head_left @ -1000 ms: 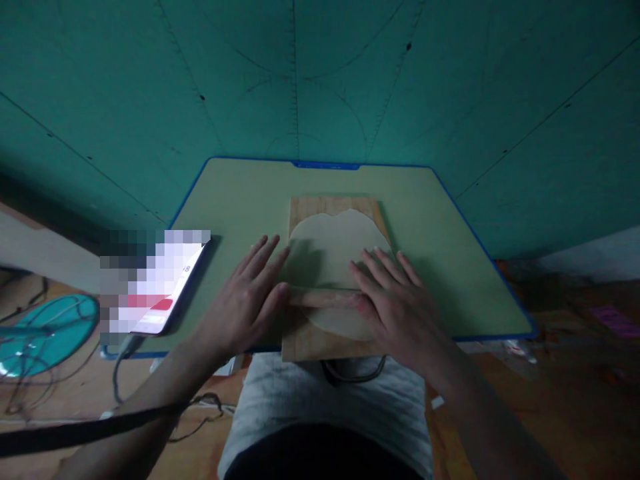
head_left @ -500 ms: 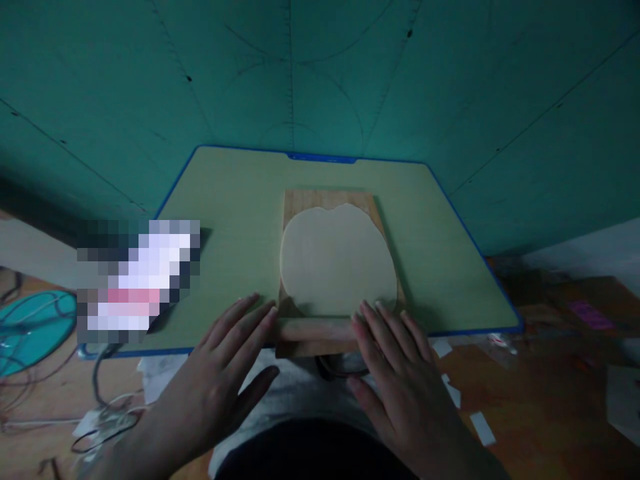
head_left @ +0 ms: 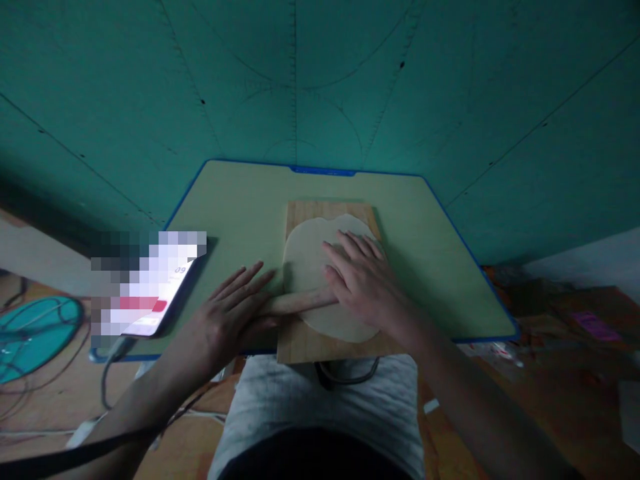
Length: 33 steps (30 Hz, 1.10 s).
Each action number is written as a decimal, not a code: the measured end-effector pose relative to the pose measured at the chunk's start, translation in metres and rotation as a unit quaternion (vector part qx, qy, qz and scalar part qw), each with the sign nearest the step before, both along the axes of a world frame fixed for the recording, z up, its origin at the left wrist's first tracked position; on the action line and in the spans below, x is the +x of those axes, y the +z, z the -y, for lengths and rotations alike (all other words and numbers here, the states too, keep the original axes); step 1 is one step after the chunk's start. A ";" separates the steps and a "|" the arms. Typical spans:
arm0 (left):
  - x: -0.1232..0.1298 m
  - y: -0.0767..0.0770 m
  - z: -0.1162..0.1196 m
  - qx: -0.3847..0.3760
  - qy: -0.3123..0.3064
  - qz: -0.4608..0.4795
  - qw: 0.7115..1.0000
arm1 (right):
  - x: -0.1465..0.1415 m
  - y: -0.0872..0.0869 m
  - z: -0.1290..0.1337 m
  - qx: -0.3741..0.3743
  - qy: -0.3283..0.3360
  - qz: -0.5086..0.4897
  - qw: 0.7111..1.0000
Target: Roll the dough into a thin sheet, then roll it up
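You have a broad passage over the right side of the table (head_left: 435, 253), beyond your right hand (head_left: 360, 277), and another at the far left, between the phone (head_left: 173, 290) and the board (head_left: 327, 209). Closer in, your left hand (head_left: 230, 310) narrows that gap. Your 2 hands and the rolling pin (head_left: 300, 302) bar the way across the dough (head_left: 305, 247). Behind the board, a shallow strip ends at the green wall (head_left: 320, 80). A cable (head_left: 104, 383) hangs at the near left edge.

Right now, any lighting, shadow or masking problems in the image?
Head view: dim overall; head view: bright white-screened phone partly hidden by coarse pixel blocks; head view: shadow right of the bare right hand, on the pale-green, blue-edged table; head view: flat, pale dough sheet readable, partly covered by that hand.
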State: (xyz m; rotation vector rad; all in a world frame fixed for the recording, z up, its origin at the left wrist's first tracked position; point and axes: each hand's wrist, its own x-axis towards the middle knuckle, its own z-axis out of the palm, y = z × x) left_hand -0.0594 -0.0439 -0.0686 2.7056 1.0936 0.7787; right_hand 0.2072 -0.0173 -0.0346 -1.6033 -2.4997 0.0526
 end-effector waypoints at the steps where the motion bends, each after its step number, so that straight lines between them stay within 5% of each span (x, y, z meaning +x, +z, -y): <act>1: -0.004 0.001 0.004 0.003 0.004 0.011 1.000 | -0.003 0.001 -0.001 -0.003 0.008 -0.002 1.000; 8: -0.030 0.015 0.016 0.017 0.057 -0.005 0.998 | -0.023 0.007 -0.019 0.024 0.017 -0.022 0.999; 16: -0.009 0.017 0.003 0.048 0.074 -0.111 0.990 | -0.030 -0.003 -0.016 -0.036 -0.026 -0.002 0.999; 20: -0.006 0.017 0.020 0.063 0.069 -0.127 0.988 | -0.028 -0.006 0.000 -0.025 -0.020 0.004 0.999; 27: -0.007 0.010 0.068 0.041 0.097 -0.089 0.990 | -0.020 -0.004 0.049 -0.008 0.016 0.015 1.000; 33: -0.017 0.021 0.052 0.003 0.183 0.017 0.983 | -0.020 -0.005 0.040 -0.006 0.014 0.010 1.000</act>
